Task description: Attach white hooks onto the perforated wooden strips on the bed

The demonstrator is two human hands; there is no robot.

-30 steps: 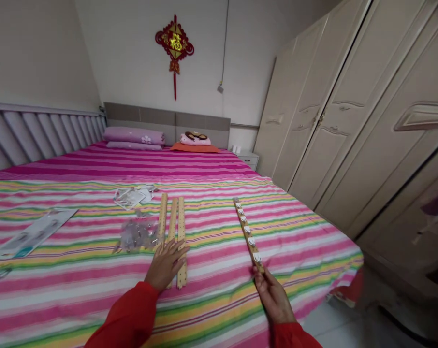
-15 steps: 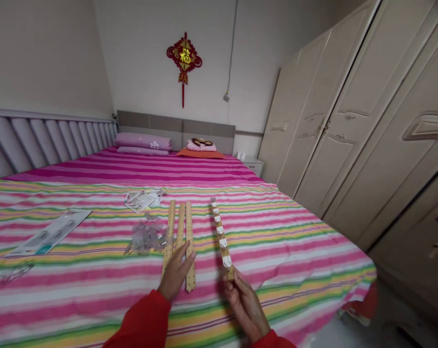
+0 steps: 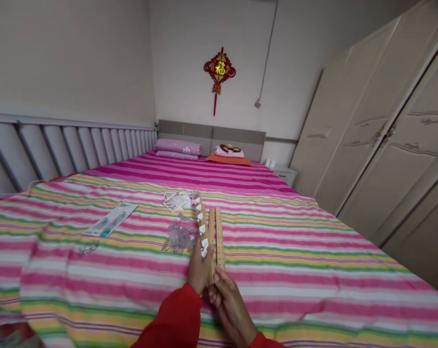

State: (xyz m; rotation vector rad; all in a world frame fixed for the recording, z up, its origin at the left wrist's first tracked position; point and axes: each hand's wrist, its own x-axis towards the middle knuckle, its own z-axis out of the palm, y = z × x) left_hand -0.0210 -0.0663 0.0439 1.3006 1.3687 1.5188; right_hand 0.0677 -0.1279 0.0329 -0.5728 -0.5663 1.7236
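Note:
A wooden strip with white hooks (image 3: 202, 229) along its face points away from me, at the left of the other strips. My left hand (image 3: 198, 270) is closed around its lower part. My right hand (image 3: 230, 305) pinches wood at the near end, apparently the same strip; the hands partly hide this spot. Just to the right lie two bare strips: a middle wooden strip (image 3: 211, 222), partly covered by my left fingers, and a perforated wooden strip (image 3: 219, 237). Beside the left hand is a clear plastic bag (image 3: 181, 235) of small metal parts.
White cards (image 3: 176, 200) lie behind the bag. Further left are a flat printed package (image 3: 112, 220) and a tangle of thin wire-like pieces (image 3: 88, 248). Everything rests on a striped bedsheet (image 3: 295, 285). A slatted rail (image 3: 95, 145) borders the left, wardrobes (image 3: 353, 130) the right.
The hooked strip has moved left, from right of the bare strips to their left side. My left hand has gone from the bare strips to the hooked one. The view has turned left.

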